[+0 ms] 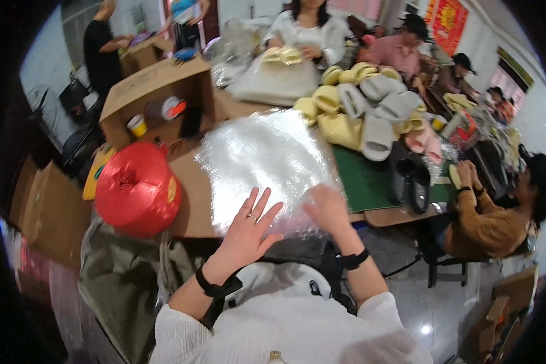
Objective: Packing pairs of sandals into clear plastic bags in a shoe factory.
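A stack of clear plastic bags (264, 161) lies on the brown table (191, 200) in front of me. My left hand (249, 227) rests flat on its near edge, fingers spread, a ring on one finger. My right hand (327, 209) lies partly under or inside the plastic at the near right corner; its fingers are blurred through the film. Both wrists wear black straps.
A big red spool of twine (138, 189) stands to the left. An open cardboard box (158, 97) sits behind it. Yellow, white and pink slippers (361, 106) are piled on the right, black ones (409, 179) on a green mat. Several people sit around.
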A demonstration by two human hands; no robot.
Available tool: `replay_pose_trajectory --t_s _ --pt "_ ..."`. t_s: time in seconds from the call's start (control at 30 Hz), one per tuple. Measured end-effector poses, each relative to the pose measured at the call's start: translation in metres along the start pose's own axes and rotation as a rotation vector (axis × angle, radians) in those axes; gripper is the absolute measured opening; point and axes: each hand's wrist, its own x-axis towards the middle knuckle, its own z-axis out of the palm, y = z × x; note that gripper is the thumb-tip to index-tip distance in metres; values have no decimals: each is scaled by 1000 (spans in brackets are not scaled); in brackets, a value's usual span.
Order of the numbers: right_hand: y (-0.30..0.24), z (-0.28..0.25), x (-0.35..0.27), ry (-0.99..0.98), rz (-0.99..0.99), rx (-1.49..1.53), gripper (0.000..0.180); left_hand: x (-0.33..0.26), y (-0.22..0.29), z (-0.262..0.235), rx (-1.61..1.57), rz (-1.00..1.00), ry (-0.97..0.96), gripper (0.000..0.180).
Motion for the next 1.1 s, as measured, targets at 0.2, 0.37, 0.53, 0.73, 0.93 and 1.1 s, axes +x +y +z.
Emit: replay_pose_trajectory --t_s 0.2,0.37,0.53,0.73,0.93,1.1 --pt "19 -25 -21 263 -2 142 40 14 -57 79 117 -176 -70 61" --pt "139 -92 -10 901 208 -143 41 14 -63 89 125 -119 53 60" --pt "246 -132 3 581 940 -284 65 14 -61 84 116 -149 29 61" --pt "353 -117 2 564 808 -26 47 16 -59 83 105 -144 -30 61" --pt "313 -102 -19 822 500 -186 26 8 -57 76 88 -173 -64 61" --pt "192 -98 -45 815 403 -60 29 4 -62 79 101 -147 -16 63"
